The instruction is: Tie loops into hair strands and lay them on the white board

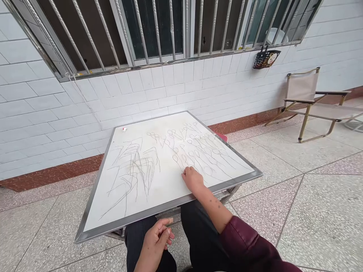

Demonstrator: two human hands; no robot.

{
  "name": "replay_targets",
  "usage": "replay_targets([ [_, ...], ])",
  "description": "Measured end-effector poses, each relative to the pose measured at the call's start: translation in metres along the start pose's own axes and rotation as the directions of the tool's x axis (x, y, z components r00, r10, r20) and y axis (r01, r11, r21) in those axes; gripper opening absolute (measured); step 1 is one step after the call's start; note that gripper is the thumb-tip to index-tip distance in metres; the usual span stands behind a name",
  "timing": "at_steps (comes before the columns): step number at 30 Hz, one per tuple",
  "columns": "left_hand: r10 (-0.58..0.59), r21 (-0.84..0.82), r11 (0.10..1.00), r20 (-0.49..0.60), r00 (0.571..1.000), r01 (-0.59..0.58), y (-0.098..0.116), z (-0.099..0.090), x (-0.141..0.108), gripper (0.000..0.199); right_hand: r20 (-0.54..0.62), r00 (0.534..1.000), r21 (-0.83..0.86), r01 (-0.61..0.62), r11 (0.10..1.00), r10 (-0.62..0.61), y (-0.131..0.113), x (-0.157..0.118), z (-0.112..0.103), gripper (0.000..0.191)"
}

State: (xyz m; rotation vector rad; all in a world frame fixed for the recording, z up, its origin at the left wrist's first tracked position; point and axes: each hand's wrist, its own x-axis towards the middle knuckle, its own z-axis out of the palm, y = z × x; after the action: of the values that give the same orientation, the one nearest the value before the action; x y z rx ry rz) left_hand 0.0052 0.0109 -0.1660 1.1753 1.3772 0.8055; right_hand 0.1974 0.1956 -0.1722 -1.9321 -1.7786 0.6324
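Many looped strands (191, 152), thin and dark, were spread over the right half of a white-topped desk (167, 187), their tails running mostly toward its right and near edges. On the left half, bent strands (136, 162) were crossed in a loose tangle. Whether both were made of wire or thread could not be told. The right hand (194, 179) was lowered onto the desk at the near end of the loops, its fingers gathered; whether a strand was pinched there was hidden. The left hand (155, 240) was held well apart from it, over the lap, with fingers loosely curled; its grip could not be judged either.

The strands were judged to be very light and springy, easily bent, snagged or swept aside, so a fingertip pinch at a single tail would be suited to them, clear of neighbouring loops. A flat, smooth desktop would probably make them awkward to pick up.

No brand, label or writing could be read. A pale cartoon-like motif was borne by the black basket (265, 59) hung below the window bars, and a small white-and-red object (124, 129) by the far left corner was too small to be identified.
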Motion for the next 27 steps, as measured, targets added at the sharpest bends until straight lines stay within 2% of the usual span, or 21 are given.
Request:
replay_targets([
  [4, 0.022, -0.029, 0.999, -0.032, 0.999, -0.023, -0.001, 0.0, -0.005, 0.053, 0.006, 1.0, 0.01, 0.01, 1.0, -0.01, -0.005, -0.005, 0.001, 0.011],
  [6, 0.032, -0.071, 0.997, -0.092, 0.995, -0.039, 0.0, -0.001, -0.005, 0.054, 0.004, 0.999, 0.054, 0.049, 0.997, -0.049, -0.007, -0.014, -0.002, 0.013],
  [8, 0.044, -0.127, 0.989, -0.198, 0.979, -0.07, 0.005, -0.005, -0.004, 0.054, 0.006, 0.992, 0.126, 0.122, 0.984, -0.124, -0.011, -0.028, -0.007, 0.012],
  [11, 0.083, -0.201, 0.964, -0.385, 0.919, -0.172, 0.025, -0.013, 0.001, 0.053, 0.035, 0.961, 0.275, 0.255, 0.927, -0.275, -0.018, -0.058, -0.013, 0.007],
  [14, 0.091, -0.28, 0.931, -0.44, 0.894, -0.232, 0.055, -0.019, 0.005, 0.056, 0.105, 0.917, 0.469, 0.296, 0.832, -0.386, -0.026, -0.091, -0.02, 0.013],
  [16, 0.132, -0.332, 0.892, -0.456, 0.88, -0.306, 0.074, -0.02, 0.006, 0.055, 0.248, 0.865, 0.728, 0.131, 0.673, -0.437, -0.031, -0.108, -0.025, 0.018],
  [18, 0.156, -0.383, 0.855, -0.453, 0.878, -0.35, 0.088, -0.017, 0.003, 0.051, 0.385, 0.789, 0.84, -0.084, 0.536, -0.479, -0.034, -0.12, -0.03, 0.024],
  [19, 0.166, -0.407, 0.835, -0.455, 0.875, -0.37, 0.092, -0.015, 0.002, 0.049, 0.43, 0.757, 0.853, -0.161, 0.496, -0.492, -0.034, -0.124, -0.033, 0.027],
  [22, 0.162, -0.458, 0.79, -0.486, 0.859, -0.409, 0.096, -0.008, -0.004, 0.044, 0.494, 0.702, 0.85, -0.266, 0.454, -0.514, -0.035, -0.13, -0.039, 0.033],
  [27, 0.13, -0.465, 0.768, -0.56, 0.818, -0.441, 0.093, -0.002, -0.012, 0.04, 0.53, 0.609, 0.833, -0.244, 0.496, -0.591, -0.032, -0.133, -0.043, 0.035],
])
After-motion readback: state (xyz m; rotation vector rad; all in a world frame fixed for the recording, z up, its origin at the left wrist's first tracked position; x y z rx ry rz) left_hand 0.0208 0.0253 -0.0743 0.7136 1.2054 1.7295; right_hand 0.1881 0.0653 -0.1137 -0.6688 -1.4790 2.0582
